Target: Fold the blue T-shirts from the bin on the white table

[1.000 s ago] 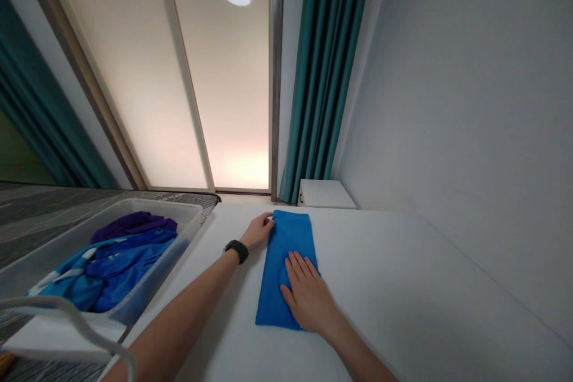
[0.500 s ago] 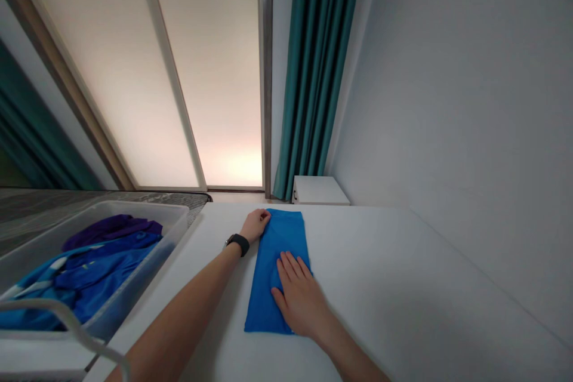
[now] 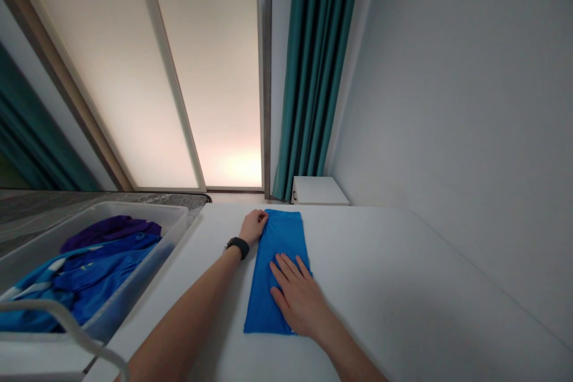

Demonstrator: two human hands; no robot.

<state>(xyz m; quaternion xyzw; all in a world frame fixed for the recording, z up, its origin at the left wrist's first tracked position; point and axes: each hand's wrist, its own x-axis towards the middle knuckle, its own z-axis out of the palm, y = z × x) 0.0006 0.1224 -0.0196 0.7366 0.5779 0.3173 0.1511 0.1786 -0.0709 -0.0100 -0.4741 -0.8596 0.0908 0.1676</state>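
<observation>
A blue piece of clothing (image 3: 265,307) lies flat on the white table (image 3: 385,274), folded into a long narrow strip that runs away from me. At its far left corner my left hand (image 3: 253,225) has thumb and fingers pinched together on the cloth's edge. My right hand (image 3: 299,301) rests palm down on the nearer right part of the strip, fingers spread, covering some of its right edge. A dark watch (image 3: 239,246) is on my left wrist.
Left of the table stands a translucent plastic bin (image 3: 176,228) holding crumpled blue and purple clothes (image 3: 111,262). A pale curved bar (image 3: 74,325) crosses the lower left. Beyond the table's far edge are a white cabinet (image 3: 320,190) and a green curtain (image 3: 308,83); a wall rises at right.
The fingers of my right hand have spread slightly wider on the cloth. My left hand stays at the far corner, and the strip lies as before.
</observation>
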